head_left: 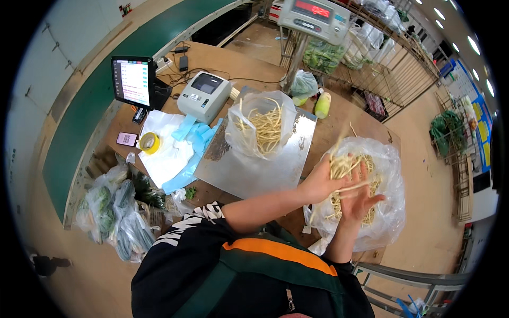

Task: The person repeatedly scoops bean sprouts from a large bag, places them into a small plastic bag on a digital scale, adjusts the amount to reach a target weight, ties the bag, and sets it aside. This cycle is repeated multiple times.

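Pale yellow stalks (343, 167), gathered in the left hand (319, 183), fingers apparently curled round them, above the larger bag (391, 220); right hand (358, 203) fingers spread. Work appears partway: the smaller bag (288, 114) holds some stalks, the larger many. One stalk lies crosswise at the right palm; blur obscures the bunch's long axis.

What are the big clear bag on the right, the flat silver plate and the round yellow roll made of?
The big clear bag looks like thin, shiny plastic: it's see-through and crinkly. The flat silver plate is probably metal, with a dull shine and brownish patches. The round yellow roll seems smooth; its ring shape suggests plastic tape, maybe.
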`<state>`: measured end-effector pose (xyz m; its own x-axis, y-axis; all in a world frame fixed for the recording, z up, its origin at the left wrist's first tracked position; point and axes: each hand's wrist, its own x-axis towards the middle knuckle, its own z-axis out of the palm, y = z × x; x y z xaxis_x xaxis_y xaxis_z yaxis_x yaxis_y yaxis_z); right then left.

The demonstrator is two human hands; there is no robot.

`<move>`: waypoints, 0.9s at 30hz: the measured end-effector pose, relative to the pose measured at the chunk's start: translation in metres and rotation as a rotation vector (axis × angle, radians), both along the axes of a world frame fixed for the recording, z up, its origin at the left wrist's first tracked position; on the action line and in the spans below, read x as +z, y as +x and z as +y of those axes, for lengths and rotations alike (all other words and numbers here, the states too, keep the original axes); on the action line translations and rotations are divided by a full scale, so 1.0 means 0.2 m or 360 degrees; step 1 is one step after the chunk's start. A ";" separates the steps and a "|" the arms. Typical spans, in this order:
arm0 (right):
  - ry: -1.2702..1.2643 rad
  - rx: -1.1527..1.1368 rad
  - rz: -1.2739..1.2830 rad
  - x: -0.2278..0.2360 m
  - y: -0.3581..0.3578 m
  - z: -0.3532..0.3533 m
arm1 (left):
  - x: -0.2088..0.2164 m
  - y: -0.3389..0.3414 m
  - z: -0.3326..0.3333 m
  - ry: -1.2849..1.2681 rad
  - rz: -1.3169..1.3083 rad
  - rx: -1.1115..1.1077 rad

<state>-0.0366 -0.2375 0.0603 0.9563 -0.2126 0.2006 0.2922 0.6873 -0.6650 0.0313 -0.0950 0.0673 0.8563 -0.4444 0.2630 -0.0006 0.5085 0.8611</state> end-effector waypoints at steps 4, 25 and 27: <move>-0.1233 -0.0432 0.0021 -0.13 0.31 0.25 | -0.17 0.13 0.10 0.1097 -0.0521 0.0253; -0.3154 -0.0024 -0.0686 -0.60 1.33 0.79 | -0.58 0.80 1.14 0.0208 0.0540 0.0927; -0.3480 0.0275 -0.0630 -0.58 1.38 0.86 | -0.50 0.73 1.16 0.0017 0.0503 0.0782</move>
<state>0.2396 -0.0655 -0.0564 0.7989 0.5977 0.0665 0.6005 -0.7867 -0.1434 0.1775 0.1366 -0.0327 0.9989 0.0236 -0.0411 0.0236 0.5047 0.8630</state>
